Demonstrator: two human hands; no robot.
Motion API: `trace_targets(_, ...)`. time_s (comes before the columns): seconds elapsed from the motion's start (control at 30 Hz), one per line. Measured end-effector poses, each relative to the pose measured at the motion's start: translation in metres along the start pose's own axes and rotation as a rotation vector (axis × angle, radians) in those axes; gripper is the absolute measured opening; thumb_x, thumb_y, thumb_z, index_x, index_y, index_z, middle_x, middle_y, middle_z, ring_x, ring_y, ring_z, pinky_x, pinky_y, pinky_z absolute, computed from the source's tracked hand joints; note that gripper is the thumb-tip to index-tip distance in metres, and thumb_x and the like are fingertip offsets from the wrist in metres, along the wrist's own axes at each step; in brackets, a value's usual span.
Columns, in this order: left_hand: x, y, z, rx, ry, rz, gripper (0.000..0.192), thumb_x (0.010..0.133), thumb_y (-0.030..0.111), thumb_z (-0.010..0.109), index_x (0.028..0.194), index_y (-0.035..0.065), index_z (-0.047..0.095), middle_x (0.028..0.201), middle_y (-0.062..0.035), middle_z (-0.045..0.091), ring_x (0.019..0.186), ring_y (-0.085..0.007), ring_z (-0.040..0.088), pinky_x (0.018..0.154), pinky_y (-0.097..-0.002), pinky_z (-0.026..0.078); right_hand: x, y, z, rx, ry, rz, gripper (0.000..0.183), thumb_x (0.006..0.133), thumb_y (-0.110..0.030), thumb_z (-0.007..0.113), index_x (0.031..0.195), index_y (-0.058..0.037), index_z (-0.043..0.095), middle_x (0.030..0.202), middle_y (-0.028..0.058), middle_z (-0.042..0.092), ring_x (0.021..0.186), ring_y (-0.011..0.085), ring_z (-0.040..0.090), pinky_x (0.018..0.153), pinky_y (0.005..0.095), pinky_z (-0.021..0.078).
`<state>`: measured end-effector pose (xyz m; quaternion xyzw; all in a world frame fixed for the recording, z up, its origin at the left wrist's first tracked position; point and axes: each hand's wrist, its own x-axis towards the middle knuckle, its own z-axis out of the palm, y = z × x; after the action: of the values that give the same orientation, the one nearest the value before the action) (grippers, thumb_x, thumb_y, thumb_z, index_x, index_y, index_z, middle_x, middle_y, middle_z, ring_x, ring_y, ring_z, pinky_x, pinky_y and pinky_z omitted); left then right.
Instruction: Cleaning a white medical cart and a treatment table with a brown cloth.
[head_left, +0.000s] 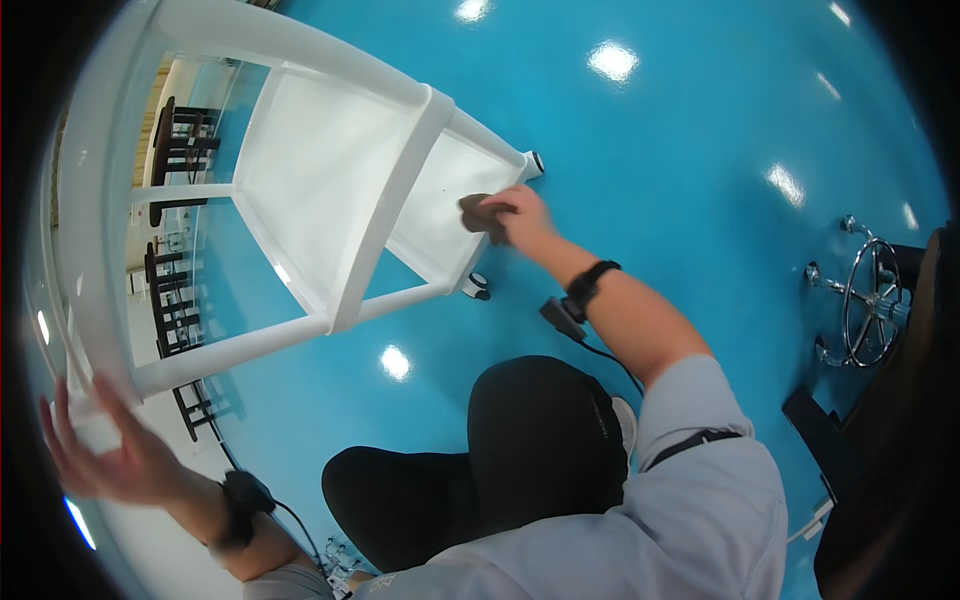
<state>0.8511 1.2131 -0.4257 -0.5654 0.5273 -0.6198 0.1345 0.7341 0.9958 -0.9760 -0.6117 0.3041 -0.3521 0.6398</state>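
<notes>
A white plastic utility cart (386, 202) with shelves and casters stands before me, to the left. My right hand (521, 217) grips a brown cloth (480, 213) over the edge of the cart's lowest shelf (442, 202); whether the cloth touches the shelf, I cannot tell. At the far left, my left hand (112, 457) has its fingers spread beside the corner of the cart's upper frame (105, 225); blur hides whether they touch it. It holds nothing that I can see. Both wrists wear black straps with cabled devices.
Glossy blue floor (675, 187) surrounds the cart. A chrome stool base with a foot ring (870, 300) stands at the right, near a dark brown surface (892, 465). Dark stools or chairs (169, 292) are beyond the cart at left. My bent knees (540, 435) are below.
</notes>
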Motion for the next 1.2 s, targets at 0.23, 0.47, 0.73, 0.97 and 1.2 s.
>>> trace_targets(0.23,-0.044,-0.041,0.038,-0.113,-0.222,-0.039,0.031,0.099,0.021,0.065,0.127,0.0092,0.068,0.128,-0.0082,0.068,0.135,-0.0362,0.051,0.113,-0.0523,0.040,-0.012,-0.012,-0.104,0.655,0.218,0.453,0.031,0.092,0.000,0.059,0.123,-0.0008,0.066,0.113,0.0090,0.070,0.101,0.0203,0.068,0.089,0.0335,0.0544)
trace_targets(0.47,-0.094,-0.081,0.044,-0.091,-0.166,0.087,0.028,0.103,0.018,0.054,0.124,0.0056,0.068,0.128,-0.0105,0.068,0.135,-0.0390,0.050,0.114,-0.0553,0.037,0.041,-0.063,-0.057,0.421,-0.209,0.302,0.037,0.086,-0.001,0.062,0.123,-0.0024,0.067,0.111,0.0113,0.071,0.097,0.0224,0.068,0.083,0.0349,0.0568)
trace_targets(0.73,-0.155,-0.067,-0.005,-0.291,-0.019,-0.408,0.035,0.105,0.021,0.048,0.120,-0.0067,0.064,0.134,-0.0203,0.059,0.132,-0.0349,0.052,0.110,-0.0433,0.043,0.050,-0.072,0.001,-0.273,-0.478,0.282,0.034,0.088,0.000,0.063,0.121,-0.0070,0.070,0.112,0.0122,0.073,0.105,0.0269,0.068,0.090,0.0402,0.0538)
trace_targets(0.97,-0.067,-0.046,-0.019,-1.069,0.252,-0.648,0.037,0.102,0.020,0.056,0.126,-0.0086,0.060,0.128,-0.0191,0.062,0.125,-0.0334,0.058,0.110,-0.0494,0.046,0.045,-0.028,0.039,-0.187,-0.408,0.368,0.031,0.089,-0.002,0.061,0.116,-0.0094,0.072,0.109,0.0122,0.074,0.100,0.0295,0.069,0.084,0.0403,0.0551)
trace_targets(1.2,-0.104,-0.082,-0.021,-0.134,-0.203,-0.511,0.027,0.090,0.011,0.070,0.110,-0.0060,0.066,0.118,-0.0166,0.068,0.110,-0.0295,0.066,0.097,-0.0497,0.057,0.049,-0.046,0.136,-0.313,-0.619,0.132,0.028,0.087,-0.005,0.066,0.113,-0.0121,0.075,0.117,0.0154,0.066,0.108,0.0362,0.064,0.091,0.0437,0.0552)
